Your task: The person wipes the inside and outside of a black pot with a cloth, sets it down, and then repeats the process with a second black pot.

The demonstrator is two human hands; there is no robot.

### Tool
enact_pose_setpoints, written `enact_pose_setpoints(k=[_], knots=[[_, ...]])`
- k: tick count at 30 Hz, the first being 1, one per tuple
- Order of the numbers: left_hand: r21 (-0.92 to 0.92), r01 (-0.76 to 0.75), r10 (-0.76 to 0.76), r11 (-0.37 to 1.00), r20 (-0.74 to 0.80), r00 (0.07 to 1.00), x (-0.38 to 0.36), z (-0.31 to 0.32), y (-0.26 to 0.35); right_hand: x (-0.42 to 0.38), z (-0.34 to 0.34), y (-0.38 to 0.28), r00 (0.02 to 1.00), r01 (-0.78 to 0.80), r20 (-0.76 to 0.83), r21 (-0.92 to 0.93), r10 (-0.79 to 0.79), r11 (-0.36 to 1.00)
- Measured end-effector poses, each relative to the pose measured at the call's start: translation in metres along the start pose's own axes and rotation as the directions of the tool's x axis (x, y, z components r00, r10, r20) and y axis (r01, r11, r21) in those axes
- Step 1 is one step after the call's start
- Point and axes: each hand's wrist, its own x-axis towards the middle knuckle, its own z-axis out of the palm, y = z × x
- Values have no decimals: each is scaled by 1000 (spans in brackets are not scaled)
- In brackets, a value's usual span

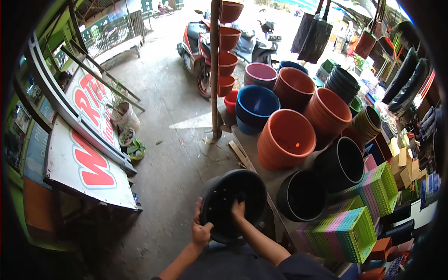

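A black plastic pot is tilted in front of my body, its mouth facing me. Several small light holes show in its dark inside. My left hand grips the rim on the left, with the thumb inside and the fingers along the outer wall. Reaching into the pot, my right hand has its fingers closed near the bottom. Something dark shows at those fingertips, but I cannot make out what it is.
To the right stand stacked orange pots, blue pots, another black pot and colourful plastic baskets. A post with hanging pots rises ahead. On the left is a white sign-topped table. Motorbikes stand beyond.
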Motion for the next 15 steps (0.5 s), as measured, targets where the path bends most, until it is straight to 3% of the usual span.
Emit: enact_pose_setpoints(k=[1, 3, 5, 7, 8, 9, 10, 11, 12, 14, 15], knots=[[3, -20, 20, 1000, 6, 1000, -7, -2, -2, 5, 11, 15, 997, 14, 73, -89, -7, 996], [237, -141, 118, 961, 107, 987, -15, 3, -1, 10, 22, 9, 989, 49, 146, -172, -24, 984], [322, -151, 112, 935, 138, 984, -23, 12, 12, 12, 29, -3, 900, 383, 295, -185, -321, 905], [481, -337, 360, 809, 46, 932, -20, 22, 30, 14, 31, -16, 706, 671, 434, -156, -559, 725], [476, -345, 369, 809, 45, 928, -18, 21, 34, 15, 31, -22, 576, 787, 499, -125, -647, 604], [157, -158, 167, 975, -48, 985, -16, 16, 38, 10, 25, -44, 567, 795, 503, -125, -652, 594], [-192, 47, -60, 980, -61, 996, -15, 11, 41, -3, 17, -83, 502, 788, 654, -76, -566, 611], [-195, 37, -50, 980, -63, 997, -11, 5, 40, -11, 13, -107, 416, 772, 780, -32, -467, 635], [-139, -26, 14, 990, -83, 996, -7, 1, 43, -11, 12, -106, 412, 776, 780, -29, -471, 630], [-84, -86, 78, 993, -94, 993, -6, -6, 48, -12, -4, -100, 222, 649, 968, -56, -119, 759], [-70, -112, 107, 991, -73, 992, -5, -3, 65, 10, 2, -56, 142, 709, 985, -172, 101, 683]])
